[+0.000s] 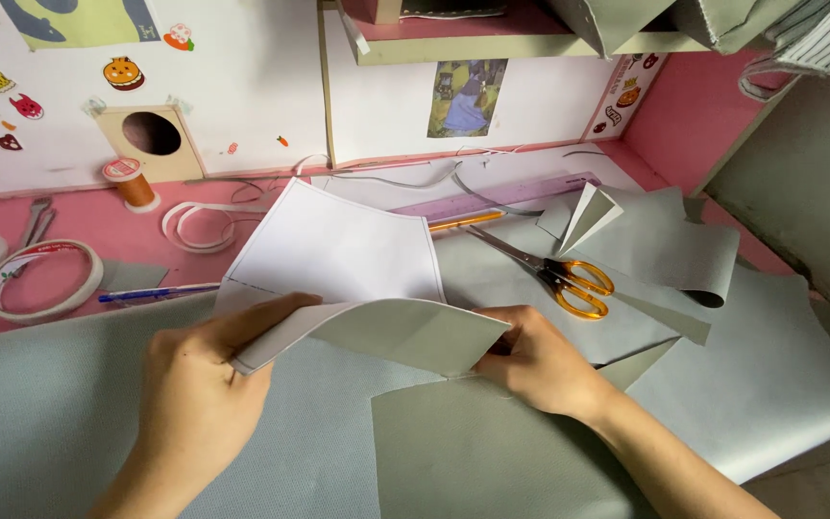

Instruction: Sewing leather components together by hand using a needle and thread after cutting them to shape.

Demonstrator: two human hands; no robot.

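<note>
My left hand grips the near left edge of a white paper pattern piece backed by pale grey-green fabric, folding it up and over. At the fold's right end, my right hand pinches the same piece against the large grey-green fabric sheet spread on the desk. The folded underside shows grey. Both hands are closed on the piece.
Yellow-handled scissors lie just beyond my right hand on cut fabric pieces. A purple ruler, pencil, blue pen, tape rolls, orange thread spool and white ribbon coil lie along the pink desk's back.
</note>
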